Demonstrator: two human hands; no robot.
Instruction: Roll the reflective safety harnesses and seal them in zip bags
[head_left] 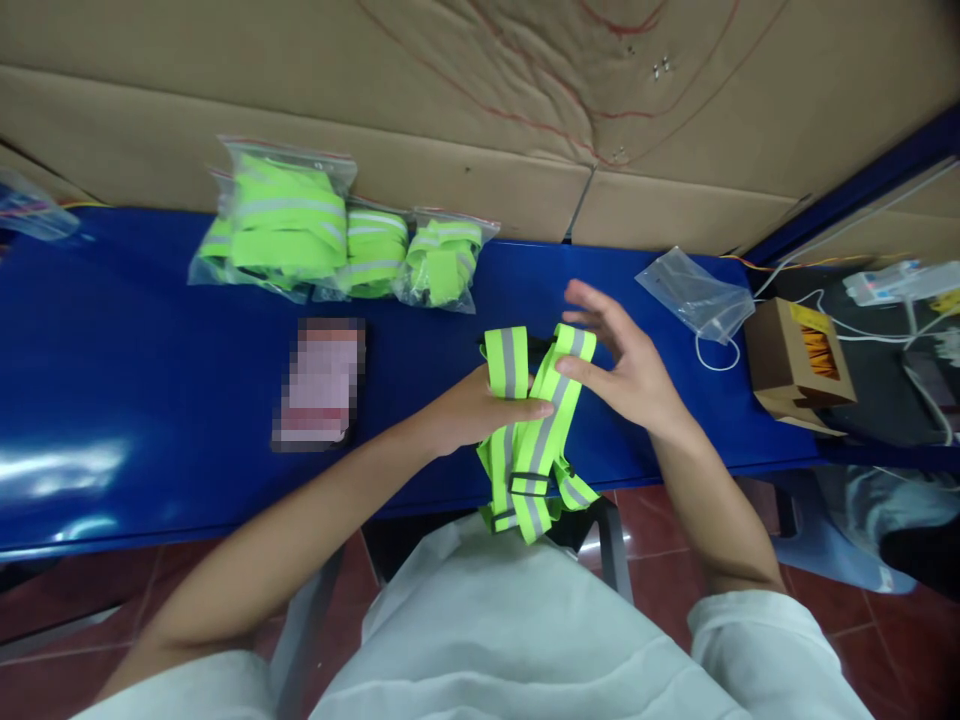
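Observation:
A bundle of neon yellow-green straps (541,440) with grey reflective stripes and black buckles hangs over the near edge of the blue table. My left hand (476,408) is wrapped round the straps, its thumb lying across them. At the bundle's upper right is my right hand (622,365), fingers apart, its thumb touching the top of one strap loop. The fingers of my left hand behind the straps are hidden.
Clear bags of similar straps (289,215) stand along the back of the blue table (180,400). A blurred-out phone-like object (321,385) lies at left. On the right are a clear plastic bag (697,295), a cardboard box (795,355) and white cables.

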